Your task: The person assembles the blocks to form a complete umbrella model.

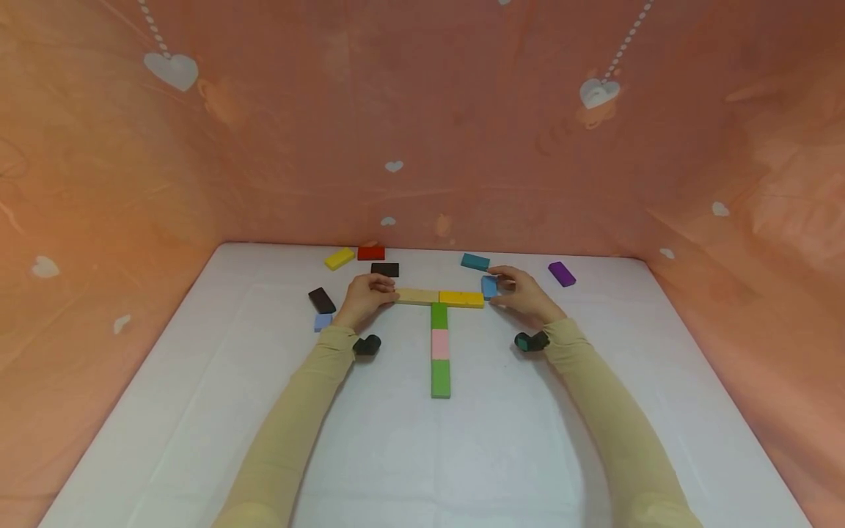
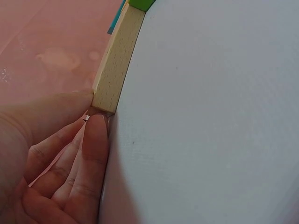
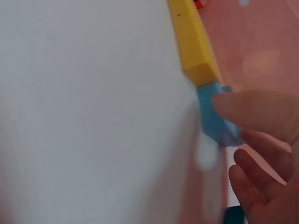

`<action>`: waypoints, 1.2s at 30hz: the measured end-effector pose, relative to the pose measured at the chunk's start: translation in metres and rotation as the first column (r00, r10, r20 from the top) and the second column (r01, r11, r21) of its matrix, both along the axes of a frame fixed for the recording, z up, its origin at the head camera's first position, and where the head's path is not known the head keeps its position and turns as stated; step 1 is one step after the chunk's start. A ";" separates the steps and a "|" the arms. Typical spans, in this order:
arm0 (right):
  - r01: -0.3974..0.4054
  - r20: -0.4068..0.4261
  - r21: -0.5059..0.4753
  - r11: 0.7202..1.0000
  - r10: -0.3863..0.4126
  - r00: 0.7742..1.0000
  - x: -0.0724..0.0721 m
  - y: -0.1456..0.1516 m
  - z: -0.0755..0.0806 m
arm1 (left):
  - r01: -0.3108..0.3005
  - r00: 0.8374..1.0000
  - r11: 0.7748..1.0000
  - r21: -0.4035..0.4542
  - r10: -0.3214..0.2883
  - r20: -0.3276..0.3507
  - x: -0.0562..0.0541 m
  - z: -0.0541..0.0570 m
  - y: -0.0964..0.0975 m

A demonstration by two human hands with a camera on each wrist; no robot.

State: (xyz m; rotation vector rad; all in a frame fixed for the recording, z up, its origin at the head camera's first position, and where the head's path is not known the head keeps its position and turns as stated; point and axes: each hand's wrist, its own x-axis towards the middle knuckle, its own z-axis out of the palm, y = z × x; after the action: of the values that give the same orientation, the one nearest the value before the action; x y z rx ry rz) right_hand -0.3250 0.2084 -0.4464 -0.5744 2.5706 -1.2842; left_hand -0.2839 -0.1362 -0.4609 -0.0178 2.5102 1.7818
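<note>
Near the back of the table, a plain wooden block [image 1: 416,296] and a yellow block [image 1: 462,299] lie end to end in a row. Below their joint runs a column: a green block [image 1: 439,317], a pink block [image 1: 440,345] and another green block [image 1: 441,379]. My left hand [image 1: 365,299] touches the left end of the wooden block [image 2: 117,65] with its fingertips. At the other end of the row, my right hand [image 1: 523,293] pinches a light blue block [image 3: 212,112] between thumb and fingers. That block stands against the end of the yellow block [image 3: 194,42].
Beyond the left hand lie a yellow block [image 1: 339,258], a red block [image 1: 371,253] and a black block [image 1: 385,270]. A dark brown block [image 1: 322,300] and a pale blue block [image 1: 323,323] are left of it. A teal block [image 1: 475,262] and a purple block [image 1: 562,274] lie back right.
</note>
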 end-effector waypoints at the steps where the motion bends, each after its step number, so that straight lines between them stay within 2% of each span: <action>1: -0.007 -0.011 0.002 1.000 0.007 1.000 0.000 0.001 0.002 | 0.001 1.000 1.000 -0.003 -0.001 -0.002 0.000 0.000 0.000; 4: -0.024 -0.038 0.008 1.000 0.024 0.999 0.000 0.006 0.009 | 0.004 1.000 1.000 -0.010 -0.004 -0.010 0.000 0.001 0.000; 9: -0.008 -0.065 0.035 0.999 0.010 0.998 0.001 0.016 0.014 | 0.005 1.000 1.000 -0.023 -0.005 -0.019 0.000 0.002 0.000; 19: -0.012 -0.172 0.019 1.000 0.016 0.985 0.004 0.047 0.012 | -0.011 1.000 1.000 0.023 0.011 0.006 0.002 0.002 -0.001; 23: 0.018 -0.218 -0.004 1.000 -0.019 0.976 0.009 0.058 0.011 | -0.009 1.000 1.000 0.029 0.009 0.006 0.002 0.002 -0.001; 27: 0.110 -0.176 0.053 0.993 -0.099 0.979 0.009 0.065 0.008 | 0.000 1.000 0.999 0.034 0.000 -0.001 0.001 0.001 -0.001; 30: 0.146 -0.142 0.111 0.983 -0.130 0.981 0.009 0.068 0.007 | 0.008 1.000 0.999 0.050 -0.008 -0.003 0.000 0.001 -0.001; 36: 0.146 -0.094 0.159 0.977 -0.132 0.987 0.008 0.069 0.008 | 0.016 1.000 0.998 0.059 -0.015 -0.006 0.000 0.000 0.000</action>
State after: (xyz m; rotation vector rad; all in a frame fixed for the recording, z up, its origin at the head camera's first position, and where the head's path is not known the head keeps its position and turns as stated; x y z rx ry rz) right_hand -0.3172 0.2774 -0.4379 -0.4313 2.7959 -1.0934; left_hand -0.2843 -0.1365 -0.4606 0.0092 2.4532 1.8516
